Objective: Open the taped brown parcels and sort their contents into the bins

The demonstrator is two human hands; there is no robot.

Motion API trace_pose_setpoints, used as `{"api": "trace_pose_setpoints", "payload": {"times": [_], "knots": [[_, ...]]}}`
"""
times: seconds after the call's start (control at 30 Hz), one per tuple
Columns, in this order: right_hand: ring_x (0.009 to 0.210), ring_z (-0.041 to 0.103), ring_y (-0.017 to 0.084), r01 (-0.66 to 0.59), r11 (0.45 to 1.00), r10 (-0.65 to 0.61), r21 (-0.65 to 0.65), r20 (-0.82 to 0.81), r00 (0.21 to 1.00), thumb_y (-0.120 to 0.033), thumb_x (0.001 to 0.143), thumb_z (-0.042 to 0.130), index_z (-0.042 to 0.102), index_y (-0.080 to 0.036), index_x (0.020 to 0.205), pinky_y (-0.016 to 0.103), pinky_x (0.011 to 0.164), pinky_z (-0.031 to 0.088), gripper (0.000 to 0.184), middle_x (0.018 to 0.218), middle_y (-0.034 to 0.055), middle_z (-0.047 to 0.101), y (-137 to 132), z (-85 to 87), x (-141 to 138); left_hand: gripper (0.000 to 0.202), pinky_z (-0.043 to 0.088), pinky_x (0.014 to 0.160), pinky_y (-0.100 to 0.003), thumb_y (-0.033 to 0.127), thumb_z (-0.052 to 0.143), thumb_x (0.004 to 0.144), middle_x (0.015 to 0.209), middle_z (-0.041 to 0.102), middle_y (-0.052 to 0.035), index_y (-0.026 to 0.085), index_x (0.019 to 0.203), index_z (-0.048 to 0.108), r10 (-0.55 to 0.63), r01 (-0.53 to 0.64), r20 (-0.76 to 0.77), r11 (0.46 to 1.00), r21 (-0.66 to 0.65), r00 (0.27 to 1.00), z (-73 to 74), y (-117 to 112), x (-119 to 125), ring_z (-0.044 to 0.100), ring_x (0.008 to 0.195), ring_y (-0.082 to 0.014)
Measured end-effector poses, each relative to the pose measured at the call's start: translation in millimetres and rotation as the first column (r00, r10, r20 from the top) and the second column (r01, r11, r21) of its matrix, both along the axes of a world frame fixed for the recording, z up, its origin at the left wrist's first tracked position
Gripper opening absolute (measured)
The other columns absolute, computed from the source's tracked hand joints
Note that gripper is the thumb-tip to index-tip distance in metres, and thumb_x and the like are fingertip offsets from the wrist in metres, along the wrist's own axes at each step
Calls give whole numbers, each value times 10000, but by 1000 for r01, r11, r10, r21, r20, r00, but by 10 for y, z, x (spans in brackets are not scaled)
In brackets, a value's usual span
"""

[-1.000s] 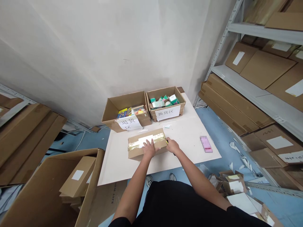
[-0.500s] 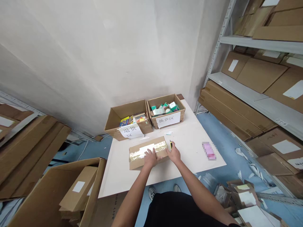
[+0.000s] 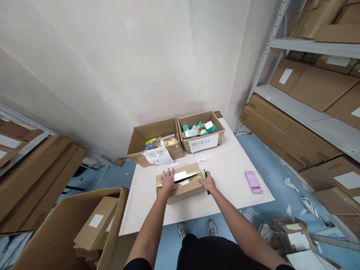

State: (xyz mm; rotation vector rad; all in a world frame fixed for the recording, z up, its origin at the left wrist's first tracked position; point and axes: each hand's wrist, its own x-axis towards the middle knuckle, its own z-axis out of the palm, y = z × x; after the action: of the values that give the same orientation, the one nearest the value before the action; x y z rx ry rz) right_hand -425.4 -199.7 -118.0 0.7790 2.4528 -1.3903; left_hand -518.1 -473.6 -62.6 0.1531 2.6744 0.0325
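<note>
A taped cardboard parcel [image 3: 185, 189] with a white label lies on the white table [image 3: 230, 176] in front of me. Its top seam shows a dark slit along the middle. My left hand [image 3: 168, 178] lies flat with fingers spread on the parcel's left top. My right hand [image 3: 207, 182] rests at the parcel's right end, closed around a yellow and black utility knife [image 3: 206, 175].
Two open cartons with paper signs stand at the table's back: one [image 3: 153, 141] with books, one [image 3: 201, 131] with small green and white boxes. A pink item [image 3: 253, 182] lies right. A large open carton [image 3: 70, 228] stands left. Shelves [image 3: 309, 112] with flat boxes line the right.
My left hand has slid from the parcel's middle to its left top. A dark slit now shows along the taped seam. The right hand stays at the right end with the knife.
</note>
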Motion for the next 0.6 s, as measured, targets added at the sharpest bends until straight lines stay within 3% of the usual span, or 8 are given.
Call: {"api": "trace_pose_setpoints", "payload": {"times": [0.13, 0.23, 0.37, 0.47, 0.6], "knots": [[1003, 717, 304, 40, 998, -46, -54, -115, 992, -545, 688, 836, 509, -269, 1368, 346, 827, 525, 803, 1026, 52, 749, 19, -91, 15, 1133, 174, 1245, -655, 758, 650, 808, 1767, 71, -128, 287, 1693, 121, -34, 36, -33, 998, 46, 999, -37, -50, -7, 24, 1610, -449], [811, 728, 265, 98, 982, -133, -160, -226, 965, -622, 739, 767, 532, -273, 1264, 326, 718, 536, 673, 852, 1, 724, 25, -202, 149, 973, 215, 1244, -614, 768, 524, 894, 1752, 173, -130, 271, 1678, 232, -68, 73, -106, 996, 43, 992, -44, -123, 44, 121, 1606, -432], [500, 644, 204, 248, 896, -341, -369, -210, 916, -720, 833, 571, 516, -265, 1010, 289, 515, 479, 491, 663, -48, 634, 78, -431, 433, 797, 209, 1263, -551, 696, 388, 993, 1719, 300, -115, 241, 1645, 345, -125, 144, -310, 989, 41, 942, -128, -173, 218, 199, 1597, -384], [468, 631, 171, 321, 855, -430, -407, -208, 879, -686, 785, 602, 478, -265, 903, 262, 473, 448, 454, 700, -51, 625, 208, -589, 594, 744, 190, 1270, -547, 647, 319, 1028, 1703, 345, -106, 219, 1634, 373, -117, 143, -411, 989, 33, 904, -186, -170, 320, 224, 1585, -376], [534, 657, 174, 392, 817, -494, -422, -162, 854, -607, 724, 644, 565, -242, 954, 261, 507, 484, 439, 696, -45, 624, 452, -732, 675, 728, 221, 1251, -556, 623, 299, 1037, 1672, 402, -122, 190, 1611, 420, -128, 158, -443, 987, 30, 887, -199, -152, 331, 273, 1559, -393]]}}
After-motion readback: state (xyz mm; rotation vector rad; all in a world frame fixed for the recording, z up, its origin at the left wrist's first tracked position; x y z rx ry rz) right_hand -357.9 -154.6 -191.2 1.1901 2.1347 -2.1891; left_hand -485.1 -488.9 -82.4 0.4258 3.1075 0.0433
